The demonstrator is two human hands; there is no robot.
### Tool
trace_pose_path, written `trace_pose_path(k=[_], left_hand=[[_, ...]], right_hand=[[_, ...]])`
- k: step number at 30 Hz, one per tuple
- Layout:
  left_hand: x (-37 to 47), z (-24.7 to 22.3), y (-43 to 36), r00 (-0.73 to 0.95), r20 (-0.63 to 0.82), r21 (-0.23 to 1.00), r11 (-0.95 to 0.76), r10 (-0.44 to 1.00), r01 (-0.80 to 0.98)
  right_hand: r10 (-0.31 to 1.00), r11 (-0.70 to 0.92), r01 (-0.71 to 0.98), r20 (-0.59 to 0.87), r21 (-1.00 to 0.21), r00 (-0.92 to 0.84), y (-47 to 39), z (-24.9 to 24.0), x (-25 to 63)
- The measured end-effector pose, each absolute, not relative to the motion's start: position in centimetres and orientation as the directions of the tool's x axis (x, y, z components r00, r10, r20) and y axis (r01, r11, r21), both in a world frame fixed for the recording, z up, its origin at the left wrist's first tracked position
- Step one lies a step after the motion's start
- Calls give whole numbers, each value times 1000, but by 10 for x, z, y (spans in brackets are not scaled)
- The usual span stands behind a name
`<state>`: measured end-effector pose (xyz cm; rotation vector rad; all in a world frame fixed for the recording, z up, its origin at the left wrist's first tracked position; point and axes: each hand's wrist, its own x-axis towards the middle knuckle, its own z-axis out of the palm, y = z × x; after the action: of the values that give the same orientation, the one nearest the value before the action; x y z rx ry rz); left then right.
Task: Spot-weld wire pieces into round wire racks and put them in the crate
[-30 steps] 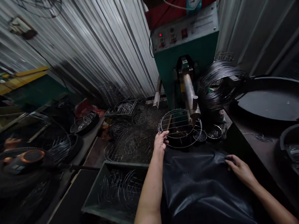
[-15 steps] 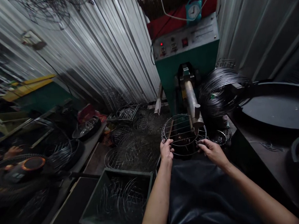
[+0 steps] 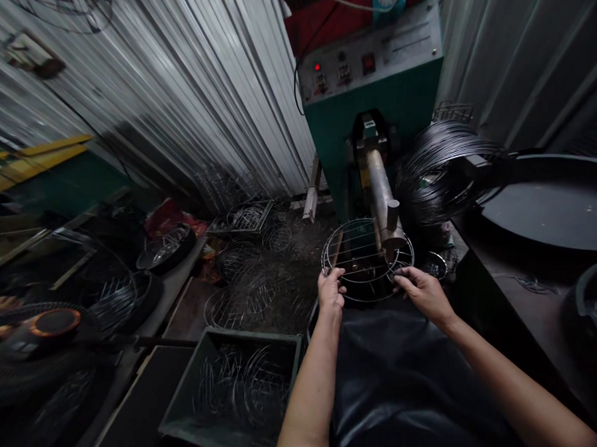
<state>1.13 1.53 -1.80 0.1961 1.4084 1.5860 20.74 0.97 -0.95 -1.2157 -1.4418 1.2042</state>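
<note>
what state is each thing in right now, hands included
left hand: closed on the rack's rim
right hand: fingertips pinched by the rim's near right; what they grip is too small to tell
round wire rack: held up, below the metal arm
metal arm: reaching over the rack; contact unclear
red indicator light: lit
wire coil: wound in loops
green bin: open-topped, wire pieces inside

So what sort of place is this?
Most likely a metal-wire workshop: there is a tall green metal machine with a grey control panel, a thick coil of silvery wire, and a dark green rectangular box holding bent wire pieces.
</note>
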Motion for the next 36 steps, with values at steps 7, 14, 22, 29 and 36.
trace_pose_path(k=[7, 14, 22, 29, 36], left_hand=[[10, -16, 20, -503, -456, 823, 134, 734, -551], [10, -15, 30, -516, -505, 812, 177, 692, -556], [8, -11, 36, -555, -519, 831, 233, 650, -504], [16, -8, 29, -548, -492, 835, 191, 676, -515], [23, -9, 23, -589, -428, 862, 113, 685, -495]], right_hand=[[988, 81, 141, 60, -987, -143, 16, -5, 208], [988, 74, 130, 54, -989, -147, 26, -4, 207], [998, 26, 31, 24, -999, -56, 19, -6, 211], [992, 99, 99, 90, -990, -91, -6, -10, 211], [978, 154, 176, 124, -972, -170, 2, -21, 199]])
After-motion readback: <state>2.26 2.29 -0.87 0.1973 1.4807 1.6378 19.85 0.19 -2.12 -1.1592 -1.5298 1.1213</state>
